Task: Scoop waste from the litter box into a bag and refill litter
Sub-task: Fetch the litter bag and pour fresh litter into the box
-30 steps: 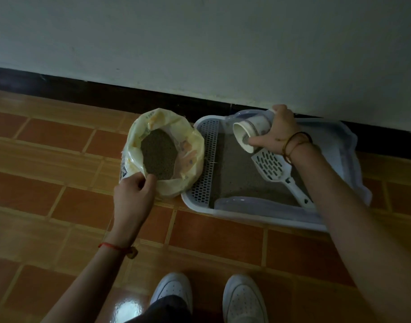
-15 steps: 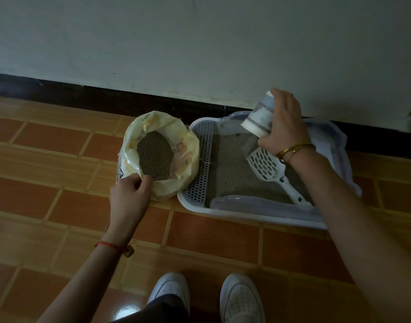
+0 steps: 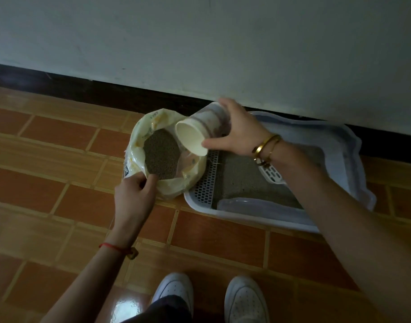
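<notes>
The right hand (image 3: 237,129) is grasping an empty cup (image 3: 197,134), tilting it above the litter bag (image 3: 167,155). The left hand (image 3: 133,194) is pinching the bag's near rim.

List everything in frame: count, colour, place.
litter bag: 1, pale yellow, open on the floor left of the box; dark grey litter inside
litter box: 1, white, on the floor by the wall; pale grey litter inside
scoop: 1, white, slotted, in the box, partly hidden by the right wrist
cup: 1, white, tilted over the bag mouth, looks empty
floor: brown tiles
wall: pale, black skirting
shoes: 2, white, bottom edge
left hand: red string at the wrist, fingers grip the bag's near rim
right hand: gold bangles, holds the cup
</notes>
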`<action>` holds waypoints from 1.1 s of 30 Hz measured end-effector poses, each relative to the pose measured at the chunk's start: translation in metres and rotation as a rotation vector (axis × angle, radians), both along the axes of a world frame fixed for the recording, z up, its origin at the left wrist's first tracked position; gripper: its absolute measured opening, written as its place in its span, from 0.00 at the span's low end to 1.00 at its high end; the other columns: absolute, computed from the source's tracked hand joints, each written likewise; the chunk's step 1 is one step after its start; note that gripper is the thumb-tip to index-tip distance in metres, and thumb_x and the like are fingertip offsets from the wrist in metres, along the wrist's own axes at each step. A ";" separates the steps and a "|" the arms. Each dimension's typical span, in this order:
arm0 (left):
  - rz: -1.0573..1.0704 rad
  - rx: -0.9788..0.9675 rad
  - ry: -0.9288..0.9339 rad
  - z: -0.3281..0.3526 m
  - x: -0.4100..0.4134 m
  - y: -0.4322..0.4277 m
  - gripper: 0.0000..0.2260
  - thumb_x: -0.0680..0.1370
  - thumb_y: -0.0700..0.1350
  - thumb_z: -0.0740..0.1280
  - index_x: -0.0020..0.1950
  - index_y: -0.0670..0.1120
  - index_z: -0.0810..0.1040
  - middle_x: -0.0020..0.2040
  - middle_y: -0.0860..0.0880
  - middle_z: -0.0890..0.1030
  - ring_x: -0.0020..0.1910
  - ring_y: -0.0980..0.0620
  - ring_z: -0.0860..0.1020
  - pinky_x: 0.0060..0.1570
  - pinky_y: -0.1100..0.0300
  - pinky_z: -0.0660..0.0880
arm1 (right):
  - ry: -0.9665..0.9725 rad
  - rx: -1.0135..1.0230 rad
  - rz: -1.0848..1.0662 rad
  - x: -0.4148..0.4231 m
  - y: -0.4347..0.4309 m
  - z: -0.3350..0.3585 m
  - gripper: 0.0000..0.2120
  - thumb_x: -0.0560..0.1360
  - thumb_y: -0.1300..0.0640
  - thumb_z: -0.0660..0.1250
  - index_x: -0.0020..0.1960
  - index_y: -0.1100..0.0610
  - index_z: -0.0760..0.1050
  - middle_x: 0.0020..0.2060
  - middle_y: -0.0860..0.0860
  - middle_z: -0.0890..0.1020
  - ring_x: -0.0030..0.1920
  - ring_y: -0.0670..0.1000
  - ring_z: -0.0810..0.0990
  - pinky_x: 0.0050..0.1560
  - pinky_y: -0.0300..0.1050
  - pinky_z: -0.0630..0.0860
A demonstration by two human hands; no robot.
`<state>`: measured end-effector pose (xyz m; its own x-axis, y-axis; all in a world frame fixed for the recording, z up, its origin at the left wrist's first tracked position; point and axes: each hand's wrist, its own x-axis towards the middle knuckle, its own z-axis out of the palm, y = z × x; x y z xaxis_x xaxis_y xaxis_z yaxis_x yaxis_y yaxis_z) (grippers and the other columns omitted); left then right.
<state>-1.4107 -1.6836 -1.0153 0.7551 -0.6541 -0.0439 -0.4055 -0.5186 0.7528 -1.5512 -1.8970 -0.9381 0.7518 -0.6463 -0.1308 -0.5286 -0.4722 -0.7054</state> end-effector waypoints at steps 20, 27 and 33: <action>0.093 -0.058 0.136 0.011 0.009 0.004 0.15 0.80 0.45 0.63 0.41 0.35 0.81 0.32 0.36 0.79 0.26 0.39 0.72 0.25 0.59 0.67 | -0.176 -0.245 -0.051 0.096 0.009 -0.048 0.17 0.72 0.52 0.71 0.58 0.56 0.74 0.55 0.53 0.75 0.54 0.49 0.74 0.52 0.42 0.75; 0.153 -0.051 0.194 0.020 0.016 0.004 0.15 0.80 0.43 0.63 0.38 0.38 0.80 0.22 0.51 0.72 0.20 0.57 0.66 0.22 0.66 0.62 | 0.121 -0.331 0.117 0.132 -0.010 -0.071 0.19 0.74 0.50 0.69 0.62 0.54 0.72 0.57 0.53 0.76 0.57 0.54 0.74 0.53 0.47 0.72; 0.197 -0.089 0.243 0.027 0.029 0.007 0.16 0.79 0.39 0.64 0.31 0.42 0.78 0.22 0.52 0.73 0.22 0.53 0.69 0.24 0.57 0.68 | 0.049 -0.285 0.157 0.158 -0.017 -0.070 0.06 0.77 0.54 0.64 0.43 0.54 0.74 0.38 0.51 0.77 0.41 0.53 0.78 0.37 0.42 0.68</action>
<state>-1.3819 -1.6766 -0.9879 0.8420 -0.5056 -0.1879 -0.1064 -0.4972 0.8611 -1.3936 -1.9139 -1.0082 0.8423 -0.5390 0.0000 -0.4640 -0.7251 -0.5089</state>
